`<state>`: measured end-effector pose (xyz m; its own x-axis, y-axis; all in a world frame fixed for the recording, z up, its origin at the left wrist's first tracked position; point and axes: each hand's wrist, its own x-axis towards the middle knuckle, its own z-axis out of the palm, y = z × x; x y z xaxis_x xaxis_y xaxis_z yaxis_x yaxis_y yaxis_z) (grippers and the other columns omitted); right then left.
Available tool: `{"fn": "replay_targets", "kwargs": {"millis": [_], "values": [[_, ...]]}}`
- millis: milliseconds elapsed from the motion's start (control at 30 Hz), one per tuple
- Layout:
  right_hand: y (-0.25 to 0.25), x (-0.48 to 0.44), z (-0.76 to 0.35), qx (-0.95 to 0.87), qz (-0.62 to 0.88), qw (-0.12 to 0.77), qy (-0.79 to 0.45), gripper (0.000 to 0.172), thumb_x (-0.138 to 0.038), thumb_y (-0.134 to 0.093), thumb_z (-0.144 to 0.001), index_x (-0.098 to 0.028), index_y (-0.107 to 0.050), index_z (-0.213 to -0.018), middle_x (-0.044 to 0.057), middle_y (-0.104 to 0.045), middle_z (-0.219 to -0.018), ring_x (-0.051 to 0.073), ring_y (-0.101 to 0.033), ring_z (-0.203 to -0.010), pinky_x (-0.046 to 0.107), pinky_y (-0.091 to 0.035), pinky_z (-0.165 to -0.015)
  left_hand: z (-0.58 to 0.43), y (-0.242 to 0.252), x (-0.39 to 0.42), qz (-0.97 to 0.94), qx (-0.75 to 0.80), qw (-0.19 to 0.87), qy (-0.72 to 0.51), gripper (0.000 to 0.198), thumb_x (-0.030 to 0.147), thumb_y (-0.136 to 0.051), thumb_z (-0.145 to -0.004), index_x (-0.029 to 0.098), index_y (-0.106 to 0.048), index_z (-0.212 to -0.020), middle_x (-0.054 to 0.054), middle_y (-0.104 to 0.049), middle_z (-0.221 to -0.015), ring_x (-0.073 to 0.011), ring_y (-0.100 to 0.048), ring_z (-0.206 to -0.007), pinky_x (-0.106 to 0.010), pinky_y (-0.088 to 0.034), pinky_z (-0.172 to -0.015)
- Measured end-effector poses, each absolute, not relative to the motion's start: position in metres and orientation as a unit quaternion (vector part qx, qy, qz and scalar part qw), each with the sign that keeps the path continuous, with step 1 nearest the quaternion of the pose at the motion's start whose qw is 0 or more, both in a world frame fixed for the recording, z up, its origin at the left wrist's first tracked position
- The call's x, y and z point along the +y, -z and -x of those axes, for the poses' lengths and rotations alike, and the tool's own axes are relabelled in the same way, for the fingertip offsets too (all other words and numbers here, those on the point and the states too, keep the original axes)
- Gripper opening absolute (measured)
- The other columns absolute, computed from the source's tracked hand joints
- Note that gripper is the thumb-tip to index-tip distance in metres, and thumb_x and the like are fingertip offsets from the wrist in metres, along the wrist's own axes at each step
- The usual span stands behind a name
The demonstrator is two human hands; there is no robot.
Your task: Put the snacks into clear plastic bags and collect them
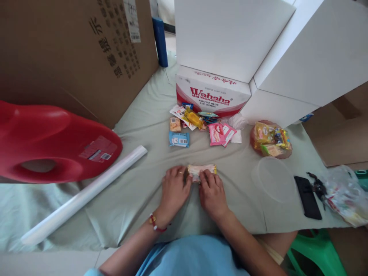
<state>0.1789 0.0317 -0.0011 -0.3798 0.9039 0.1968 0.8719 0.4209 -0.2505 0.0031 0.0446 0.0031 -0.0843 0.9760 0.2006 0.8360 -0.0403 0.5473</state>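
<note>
Pale green cloth (235,172) spreads across the head view, with a red-and-white carton (212,94) at its far side. On it, close before the person, lies a snack packet (197,168). The left hand (175,189), half closed, holds its left end; the right hand (213,193) rests bent fingers on it, its grip unclear. Light, even pressure should steady it without crushing the contents. Its oblong wrapper looks whitish with yellow edging.
</note>
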Motion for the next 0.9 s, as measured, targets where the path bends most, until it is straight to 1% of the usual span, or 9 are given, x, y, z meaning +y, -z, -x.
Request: {"fn": "replay_targets", "kwargs": {"millis": [100, 233, 367, 433, 533, 633, 700, 800, 900], "values": [[0.009, 0.032, -0.173, -0.824, 0.539, 0.172, -0.017, 0.05, -0.018, -0.055, -0.1, -0.014, -0.057, -0.149, 0.021, -0.061, -0.142, 0.034, -0.056, -0.117, 0.052, -0.05, -0.101, -0.015, -0.006, 0.061, -0.66, 0.689, 0.179, -0.239, 0.019, 0.029, -0.06, -0.095, 0.016, -0.069, -0.106, -0.014, -0.071, -0.11, -0.03, -0.066, -0.101, -0.046, -0.055, -0.092], [0.014, 0.039, -0.17, -0.813, 0.544, 0.205, 0.038, 0.041, -0.025, -0.058, -0.101, -0.012, -0.062, -0.14, 0.022, -0.064, -0.135, 0.033, -0.056, -0.111, 0.051, -0.049, -0.097, -0.026, -0.018, 0.065, -0.593, 0.711, 0.271, -0.262, 0.009, 0.029, -0.063, -0.085, 0.021, -0.06, -0.084, -0.007, -0.067, -0.092, -0.0228, -0.064, -0.082, -0.036, -0.051, -0.077], [0.008, 0.046, -0.175, -0.822, 0.504, 0.261, 0.044, 0.028, -0.017, -0.054, -0.101, -0.015, -0.069, -0.125, 0.018, -0.07, -0.121, 0.029, -0.058, -0.102, 0.045, -0.051, -0.093, -0.027, -0.038, 0.054, -0.546, 0.684, 0.38, -0.299, 0.028, 0.045, -0.063, -0.081, 0.025, -0.047, -0.069, 0.002, -0.054, -0.065, -0.0181, -0.054, -0.063, -0.031, -0.041, -0.063], [-0.002, 0.048, -0.184, -0.832, 0.471, 0.293, 0.003, 0.029, -0.015, -0.053, -0.101, -0.016, -0.068, -0.125, 0.016, -0.071, -0.118, 0.027, -0.061, -0.101, 0.041, -0.053, -0.092, -0.025, -0.049, 0.049, -0.523, 0.645, 0.44, -0.342, 0.033, 0.054, -0.061, -0.081, 0.025, -0.049, -0.071, 0.003, -0.053, -0.063, -0.0167, -0.052, -0.06, -0.03, -0.041, -0.06], [-0.033, 0.057, -0.22, -0.805, 0.482, 0.34, -0.064, 0.031, -0.025, -0.057, -0.101, -0.017, -0.064, -0.13, 0.014, -0.074, -0.114, 0.026, -0.067, -0.1, 0.038, -0.056, -0.089, -0.016, -0.058, 0.046, -0.508, 0.588, 0.504, -0.377, 0.039, 0.062, -0.056, -0.085, 0.023, -0.056, -0.079, 0.003, -0.057, -0.067, -0.0157, -0.055, -0.06, -0.029, -0.044, -0.059], [-0.079, 0.085, -0.292, -0.698, 0.607, 0.368, -0.099, 0.041, -0.044, -0.069, -0.096, -0.018, -0.064, -0.127, 0.011, -0.077, -0.107, 0.025, -0.071, -0.091, 0.036, -0.058, -0.081, 0.005, -0.054, 0.046, -0.523, 0.618, 0.451, -0.374, 0.038, 0.061, -0.058, -0.085, 0.023, -0.06, -0.08, 0.002, -0.061, -0.067, -0.0166, -0.059, -0.063, -0.029, -0.046, -0.062], [-0.109, 0.119, -0.352, -0.639, 0.661, 0.38, -0.101, 0.049, -0.053, -0.072, -0.092, -0.018, -0.065, -0.125, 0.012, -0.077, -0.111, 0.027, -0.072, -0.097, 0.038, -0.058, -0.085, 0.024, -0.043, 0.044, -0.526, 0.654, 0.407, -0.361, 0.038, 0.061, -0.058, -0.084, 0.023, -0.061, -0.081, 0.001, -0.063, -0.068, -0.0176, -0.06, -0.064, -0.029, -0.047, -0.062], [-0.137, 0.177, -0.432, -0.585, 0.696, 0.395, -0.132, 0.042, -0.052, -0.064, -0.097, -0.02, -0.066, -0.124, 0.011, -0.077, -0.116, 0.027, -0.072, -0.105, 0.039, -0.058, -0.09, 0.05, -0.021, 0.037, -0.524, 0.701, 0.359, -0.324, 0.039, 0.062, -0.056, -0.085, 0.024, -0.064, -0.086, 0.001, -0.066, -0.069, -0.0195, -0.063, -0.064, -0.031, -0.049, -0.063], [-0.134, 0.225, -0.472, -0.54, 0.718, 0.325, -0.296, 0.035, -0.045, -0.067, -0.095, -0.018, -0.068, -0.117, 0.012, -0.079, -0.106, 0.025, -0.074, -0.091, 0.038, -0.06, -0.081, 0.063, -0.004, 0.028, -0.526, 0.73, 0.313, -0.304, 0.04, 0.062, -0.055, -0.086, 0.024, -0.066, -0.091, 0.0, -0.07, -0.072, -0.0213, -0.065, -0.065, -0.033, -0.05, -0.063]]}}
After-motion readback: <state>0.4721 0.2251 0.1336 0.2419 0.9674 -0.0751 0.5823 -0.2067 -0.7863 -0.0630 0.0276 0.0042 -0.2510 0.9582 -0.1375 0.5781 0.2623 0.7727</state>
